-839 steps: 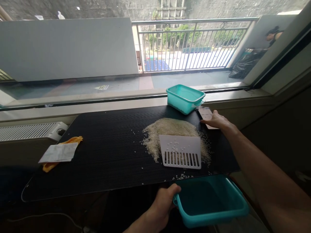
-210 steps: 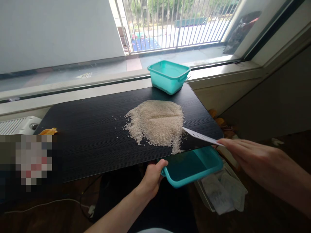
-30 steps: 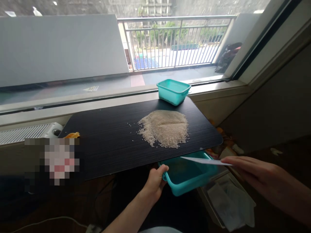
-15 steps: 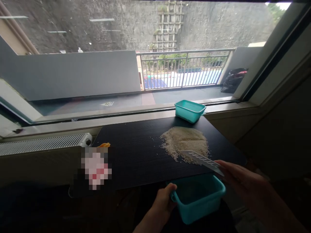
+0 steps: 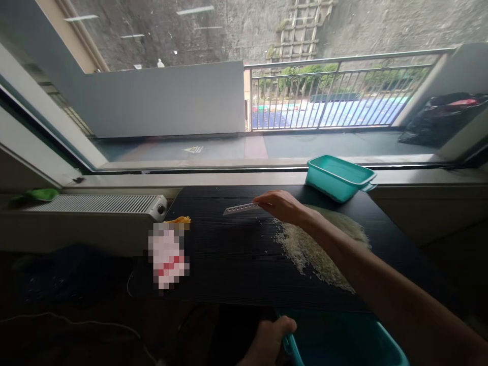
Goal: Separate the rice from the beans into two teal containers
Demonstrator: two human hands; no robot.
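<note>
My right hand (image 5: 284, 204) is closed on one end of a thin, pale flat strip with a row of slots (image 5: 241, 208). It is held over the dark table (image 5: 229, 254), left of a spread pile of rice (image 5: 305, 249). My right forearm crosses over the pile and hides part of it. Below the table's near edge, my left hand (image 5: 269, 338) grips the left rim of a teal plastic basin (image 5: 389, 338), thumb on top. The basin's inside is dark, and its lower part is cut off by the frame.
A second teal basin (image 5: 339, 178) stands at the table's back right, by the window sill (image 5: 229, 179). At the left end are a blurred-out pink and white item (image 5: 168, 259) and an orange thing (image 5: 179, 220). A radiator (image 5: 110, 203) runs along the left wall.
My right hand has moved from the pile's near right side across to its far left, carrying the slotted strip. The view has shifted, and the held basin appears lower in it.
</note>
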